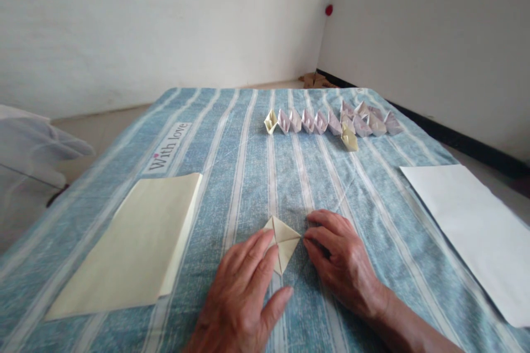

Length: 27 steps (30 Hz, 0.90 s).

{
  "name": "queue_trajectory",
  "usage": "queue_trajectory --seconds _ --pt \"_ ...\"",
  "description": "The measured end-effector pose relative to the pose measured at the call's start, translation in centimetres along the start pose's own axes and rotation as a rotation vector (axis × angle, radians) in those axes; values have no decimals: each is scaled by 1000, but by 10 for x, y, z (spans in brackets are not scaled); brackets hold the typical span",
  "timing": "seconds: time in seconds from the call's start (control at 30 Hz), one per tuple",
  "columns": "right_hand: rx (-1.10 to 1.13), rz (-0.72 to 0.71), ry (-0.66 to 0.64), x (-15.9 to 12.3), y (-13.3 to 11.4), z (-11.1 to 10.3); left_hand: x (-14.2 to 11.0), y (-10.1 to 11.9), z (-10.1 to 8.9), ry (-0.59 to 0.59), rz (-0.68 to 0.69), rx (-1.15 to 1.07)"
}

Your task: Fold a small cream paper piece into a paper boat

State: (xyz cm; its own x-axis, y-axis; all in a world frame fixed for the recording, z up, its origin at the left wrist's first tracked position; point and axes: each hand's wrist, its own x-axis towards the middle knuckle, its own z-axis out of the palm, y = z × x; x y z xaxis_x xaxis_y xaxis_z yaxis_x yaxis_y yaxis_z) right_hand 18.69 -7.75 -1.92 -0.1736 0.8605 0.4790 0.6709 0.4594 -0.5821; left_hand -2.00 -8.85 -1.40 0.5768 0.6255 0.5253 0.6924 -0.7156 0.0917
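You have your left hand (244, 287) laid over the folded cream paper (285, 240), which lies on the table in front of you, at the lower middle of the view. This hand is open: the fingers are stretched and together, they rest on the left part of the paper, and the thumb stands apart, near the lower corner. The paper has the form of a small square turned on its corner, and creases or fold edges meet near its middle.

Your right hand (343, 256) is at the right corner of the same paper. Its fingers are bent and the tips come close together just at this corner; I cannot tell if they pinch it or only stay beside it.

To your left lies a stack of cream sheets (132, 242), near the printed words "With love" (169, 148) on the striped blue cloth (232, 198). To your right, well apart from your hand, there are white sheets (476, 237) near the side of the table.

Farther from you, toward the far right part of the cloth, stand small folded paper shapes (307, 121), set close together in a row. Most are pale pink or purple. A yellow one (270, 122) is at the left end, and another yellowish one (349, 138) sits a little nearer to you, in front of the others.
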Motion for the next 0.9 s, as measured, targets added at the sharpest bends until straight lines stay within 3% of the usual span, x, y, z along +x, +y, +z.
queue_trajectory --seconds 0.2,0.43,0.63,0.77,0.9 --pt "16 4 1 1 0 1 14 -14 0 94 -129 -88" --pt "29 16 10 2 2 3 50 -27 5 -130 -301 -254" --pt "102 37 28 2 4 1 62 -25 -6 -220 -530 -531" --pt "310 143 80 1 3 1 61 -17 -25 -194 -762 -774" --pt "817 443 -9 6 -9 -5 49 0 -46 -54 -831 -832"
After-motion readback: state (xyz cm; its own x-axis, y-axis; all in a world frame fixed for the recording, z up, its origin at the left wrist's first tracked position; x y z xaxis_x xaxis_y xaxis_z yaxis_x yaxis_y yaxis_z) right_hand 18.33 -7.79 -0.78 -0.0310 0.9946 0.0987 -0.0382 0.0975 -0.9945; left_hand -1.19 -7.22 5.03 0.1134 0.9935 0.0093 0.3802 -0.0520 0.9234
